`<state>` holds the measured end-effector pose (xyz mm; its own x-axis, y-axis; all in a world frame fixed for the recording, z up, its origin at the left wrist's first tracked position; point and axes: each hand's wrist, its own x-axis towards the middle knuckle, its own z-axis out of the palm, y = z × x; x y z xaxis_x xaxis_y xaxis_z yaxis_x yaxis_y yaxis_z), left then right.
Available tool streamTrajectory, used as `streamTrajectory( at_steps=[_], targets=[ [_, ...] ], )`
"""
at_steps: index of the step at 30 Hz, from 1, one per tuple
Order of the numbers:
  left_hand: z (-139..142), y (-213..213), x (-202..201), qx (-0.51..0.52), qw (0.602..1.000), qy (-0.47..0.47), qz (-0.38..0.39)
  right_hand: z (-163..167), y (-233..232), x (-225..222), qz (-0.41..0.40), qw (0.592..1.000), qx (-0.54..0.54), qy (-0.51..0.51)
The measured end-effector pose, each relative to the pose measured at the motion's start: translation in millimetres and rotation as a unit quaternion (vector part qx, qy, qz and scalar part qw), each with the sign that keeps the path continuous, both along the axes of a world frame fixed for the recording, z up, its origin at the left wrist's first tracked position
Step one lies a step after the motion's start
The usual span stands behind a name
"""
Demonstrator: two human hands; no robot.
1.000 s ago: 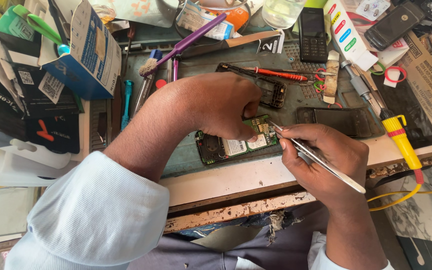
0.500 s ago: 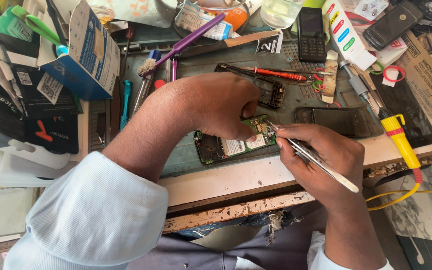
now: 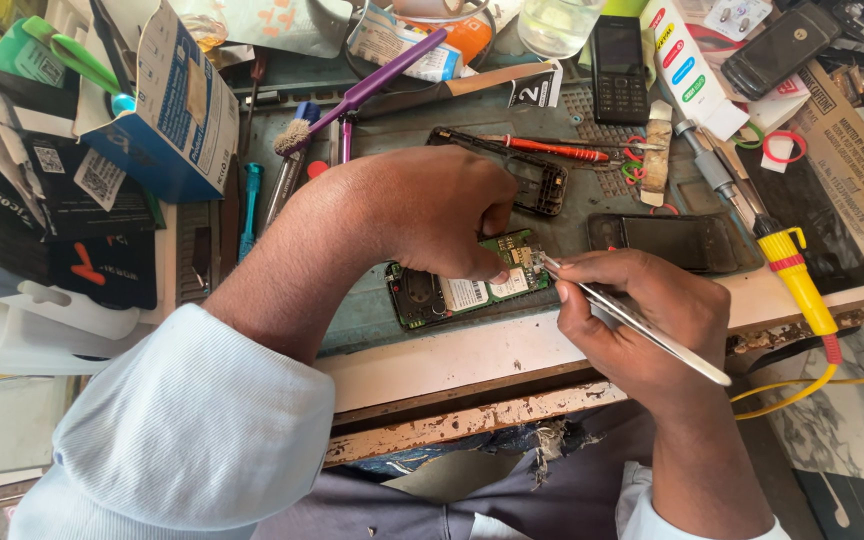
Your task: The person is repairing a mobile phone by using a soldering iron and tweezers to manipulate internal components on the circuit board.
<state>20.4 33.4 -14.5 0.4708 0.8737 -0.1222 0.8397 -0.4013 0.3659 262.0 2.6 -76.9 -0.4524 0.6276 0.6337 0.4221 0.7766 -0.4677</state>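
Note:
A green phone circuit board [image 3: 467,288] lies on a grey-green work mat [image 3: 372,310] at the middle of the bench. My left hand [image 3: 432,210] arches over the board and presses its upper edge down with the fingertips. My right hand [image 3: 642,320] grips thin metal tweezers [image 3: 632,318], and their tip touches the board's right end, near a small metal part. The board's upper half is hidden under my left hand.
A black phone frame [image 3: 537,180] and a red screwdriver [image 3: 552,150] lie behind the board. A dark phone screen [image 3: 672,240] lies to the right, beside a yellow-handled soldering iron [image 3: 797,280]. A blue box [image 3: 167,100], a purple brush [image 3: 372,85] and a black keypad phone [image 3: 620,70] crowd the back.
My right hand has shifted the tweezers a little leftward, bringing the tip onto the board's right end. My left hand stays pressed on the board.

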Motion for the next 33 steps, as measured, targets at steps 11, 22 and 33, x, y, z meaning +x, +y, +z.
streamTrajectory(
  at_steps=[11, 22, 33],
  targets=[
    [0.4, -0.7, -0.7, -0.006, 1.000, -0.006, 0.006, -3.3, 2.4, 4.7, 0.022, 1.000, 0.015, 0.000],
    [1.2, -1.6, -0.3, -0.006, 1.000, -0.001, 0.007, -3.8, 1.0, 4.5, 0.019, 1.000, 0.000, 0.004],
    [1.9, -1.9, 0.2, -0.002, 1.000, 0.002, 0.010, -3.0, 1.1, 4.9, 0.020, 1.000, -0.002, 0.000]
  ],
)
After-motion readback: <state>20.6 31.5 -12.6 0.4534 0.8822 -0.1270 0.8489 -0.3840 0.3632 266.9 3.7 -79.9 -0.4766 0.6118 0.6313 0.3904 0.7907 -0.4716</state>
